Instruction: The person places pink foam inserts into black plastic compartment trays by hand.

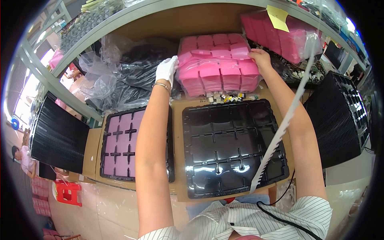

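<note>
In front of me, at the back of the bench, lies a stack of pink foam sheets in a clear plastic bag. My right hand, bare, pinches the right end of a pink foam sheet at the top of the stack. My left hand, in a white glove, is closed at the left edge of the same sheet; its fingertips are partly hidden. Below the stack lies a black plastic tray with molded cross-shaped ribs. Left of it, partly behind my left forearm, a second black tray has mauve pieces in its compartments.
Dark items in clear plastic bags lie at back left. Another pink bagged stack sits back right. Small connectors lie before the stack. Stacked black trays stand left, more right. A shelf beam crosses overhead.
</note>
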Motion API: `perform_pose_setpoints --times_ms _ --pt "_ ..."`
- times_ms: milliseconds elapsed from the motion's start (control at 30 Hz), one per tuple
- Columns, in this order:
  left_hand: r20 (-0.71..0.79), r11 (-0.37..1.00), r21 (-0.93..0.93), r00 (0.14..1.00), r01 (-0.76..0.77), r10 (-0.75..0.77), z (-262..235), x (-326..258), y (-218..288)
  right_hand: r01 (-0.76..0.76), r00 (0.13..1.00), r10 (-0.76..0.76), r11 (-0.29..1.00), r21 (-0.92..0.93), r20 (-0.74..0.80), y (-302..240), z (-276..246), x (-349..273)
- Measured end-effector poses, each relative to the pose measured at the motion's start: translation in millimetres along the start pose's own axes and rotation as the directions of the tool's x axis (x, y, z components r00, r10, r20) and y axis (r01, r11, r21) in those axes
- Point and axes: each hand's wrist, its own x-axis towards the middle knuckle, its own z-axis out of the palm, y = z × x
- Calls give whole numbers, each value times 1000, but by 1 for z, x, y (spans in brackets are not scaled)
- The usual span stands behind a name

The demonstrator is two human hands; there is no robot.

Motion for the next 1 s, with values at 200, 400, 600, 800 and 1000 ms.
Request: perform_pose_setpoints --times_ms 200,400,600,800,1000 --pt "-114 969 177 974 -175 197 5 9 -8 -280 940 246 953 119 236 -38 4 6" --pt "-284 897 295 866 -328 411 -9 -18 -8 465 856 -445 885 -16 265 -69 17 -40" --pt "136 523 485 651 -701 747 27 -68 17 648 712 -576 759 -60 401 -94 17 -114" --pt "574 89 334 277 -938 771 77 -101 64 921 388 -744 338 -194 544 -105 20 -138" --pt "517 -8 321 168 -947 840 87 -108 59 698 700 -595 687 -203 394 -86 13 -152"
